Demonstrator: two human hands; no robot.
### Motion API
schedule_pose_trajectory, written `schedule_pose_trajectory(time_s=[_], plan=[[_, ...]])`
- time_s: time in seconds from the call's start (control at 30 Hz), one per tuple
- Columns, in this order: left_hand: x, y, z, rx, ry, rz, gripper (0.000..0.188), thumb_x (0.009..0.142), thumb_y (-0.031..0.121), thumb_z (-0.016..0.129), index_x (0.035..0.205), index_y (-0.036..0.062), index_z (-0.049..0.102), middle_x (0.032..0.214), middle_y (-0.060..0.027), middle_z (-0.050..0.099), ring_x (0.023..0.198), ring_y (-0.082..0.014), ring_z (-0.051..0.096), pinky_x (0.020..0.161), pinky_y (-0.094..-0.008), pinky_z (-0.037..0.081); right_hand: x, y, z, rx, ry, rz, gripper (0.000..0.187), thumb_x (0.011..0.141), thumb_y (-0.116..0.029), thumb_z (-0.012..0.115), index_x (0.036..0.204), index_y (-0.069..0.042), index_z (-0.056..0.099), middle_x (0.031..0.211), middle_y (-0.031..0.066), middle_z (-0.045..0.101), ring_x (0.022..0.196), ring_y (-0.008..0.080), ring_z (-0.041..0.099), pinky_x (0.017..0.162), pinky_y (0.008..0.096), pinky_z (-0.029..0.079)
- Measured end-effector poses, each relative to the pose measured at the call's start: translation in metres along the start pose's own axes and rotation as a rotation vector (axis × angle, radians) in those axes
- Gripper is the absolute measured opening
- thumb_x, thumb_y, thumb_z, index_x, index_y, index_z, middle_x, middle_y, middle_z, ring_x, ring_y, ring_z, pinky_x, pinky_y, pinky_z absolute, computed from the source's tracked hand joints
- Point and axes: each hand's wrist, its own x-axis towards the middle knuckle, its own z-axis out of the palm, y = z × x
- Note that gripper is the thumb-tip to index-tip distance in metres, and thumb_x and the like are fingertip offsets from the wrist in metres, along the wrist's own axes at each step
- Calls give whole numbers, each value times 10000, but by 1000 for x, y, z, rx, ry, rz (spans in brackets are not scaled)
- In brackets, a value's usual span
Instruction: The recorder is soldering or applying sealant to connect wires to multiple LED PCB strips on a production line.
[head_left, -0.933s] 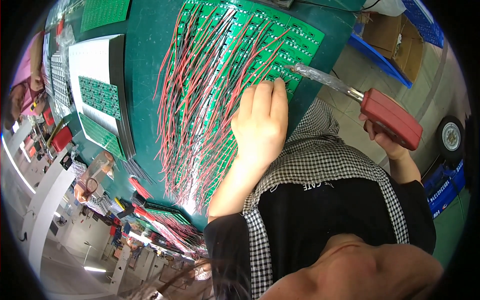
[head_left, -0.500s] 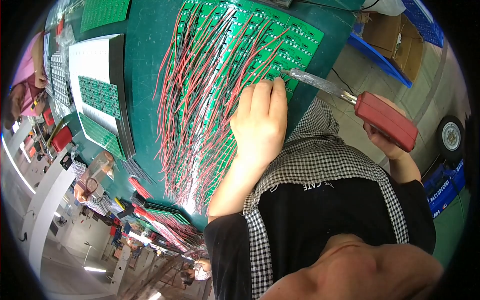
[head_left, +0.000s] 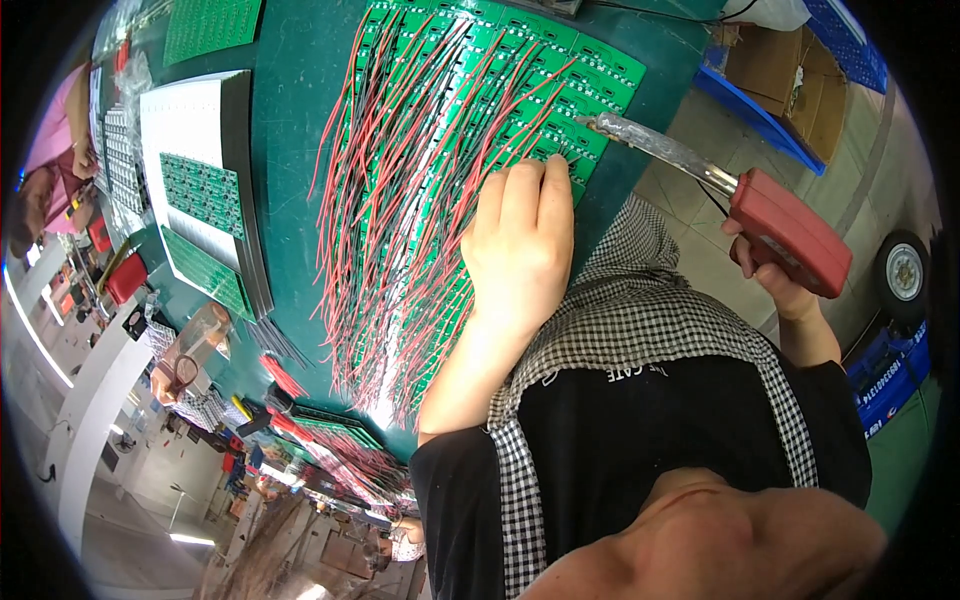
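Note:
Green circuit boards point(head_left: 605, 75) lie in a large panel on the bench, with rows of red and black wires point(head_left: 400, 200) spread across them. My left hand point(head_left: 520, 235) rests on the panel's right part, its fingers pressed together and bent down. Whatever the fingertips pinch is hidden beneath them. In my right hand point(head_left: 785, 290) is a soldering gun point(head_left: 795, 235) with a red handle and a wrapped silver barrel. Its tip is over the board's right edge, a little beyond my left fingertips and apart from them.
Left on the green bench point(head_left: 290, 130), smaller circuit boards point(head_left: 200, 192) lie on a white stack of sheets point(head_left: 185, 110). More wired boards point(head_left: 340, 450) sit nearer. A blue crate with cardboard point(head_left: 780, 75) and a wheel point(head_left: 902, 275) are at right. Another person's hand point(head_left: 85, 160) shows far left.
The soldering gun has moved right, and its tip has drawn away from my left fingertips toward the board's far side. My left hand stays in place.

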Motion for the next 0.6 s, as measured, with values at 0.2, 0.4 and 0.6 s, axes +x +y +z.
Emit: schedule_pose_trajectory(time_s=[0.2,0.4,0.6], plan=[[6,5,-7,-1,-60,-47,224,636,48,543,855,17,575,774,-54,519,658,-184,522,503,-265,458,-1,-2,-4,-26,-43,-35,570,733,-280,654,1176,3,433,990,84,552,597,50,423,534,177,356],[12,14,-16,2,34,-95,216,635,44,552,848,26,589,772,-54,521,652,-193,523,509,-272,446,3,4,-6,-40,-52,-37,560,735,-317,646,1146,9,452,995,69,544,577,54,408,513,187,350],[21,8,1,-16,-37,-92,202,652,27,576,852,31,603,766,-52,529,650,-196,528,533,-287,440,6,-2,-2,-52,-30,-50,547,742,-321,636,1140,7,456,955,66,542,583,53,413,520,181,348]])
